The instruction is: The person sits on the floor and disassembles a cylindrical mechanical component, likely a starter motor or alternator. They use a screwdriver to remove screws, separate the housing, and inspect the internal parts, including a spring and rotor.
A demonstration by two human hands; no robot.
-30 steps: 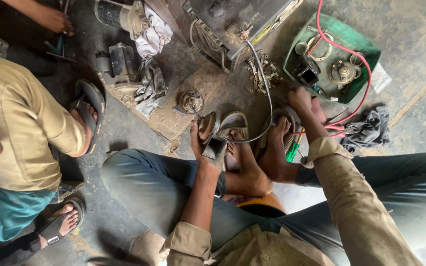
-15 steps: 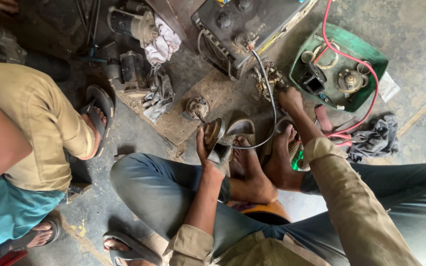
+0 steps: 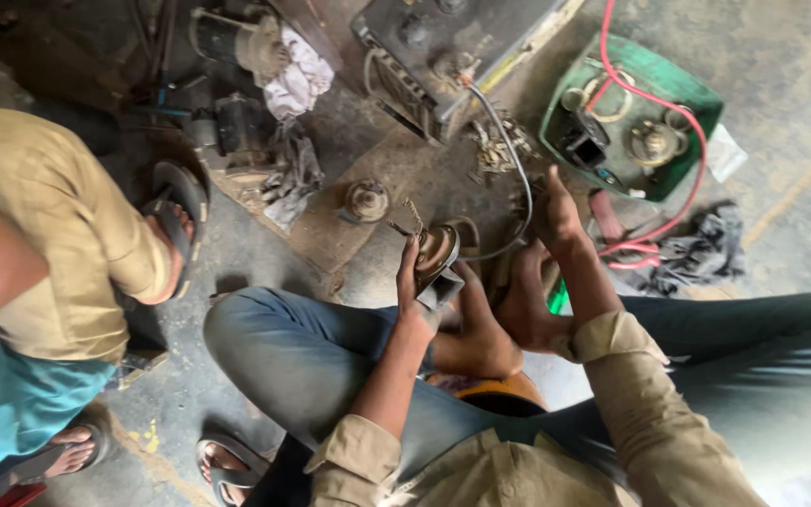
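I sit on a concrete floor with my bare feet [image 3: 490, 324] drawn in. My left hand [image 3: 413, 286] grips a round rusty metal part [image 3: 437, 252] with a short chain or wire sticking from its top. My right hand [image 3: 556, 211] reaches forward and touches a grey cable [image 3: 509, 141] near its end on the floor. The cable runs up to a dark metal box [image 3: 443, 52] at the top. Whether the right fingers close on the cable is hard to tell.
A green tray [image 3: 687, 94] with small parts and a red wire [image 3: 645, 94] lies at upper right, a dark rag [image 3: 696, 249] below it. A small round metal part [image 3: 366, 199] rests on a board. Another person in a tan shirt [image 3: 58, 225] squats at left, sandal [image 3: 180, 202] near the board.
The view has shifted and drawn closer. My left hand has raised the round part slightly. My right hand has moved from the tray side toward the grey cable.
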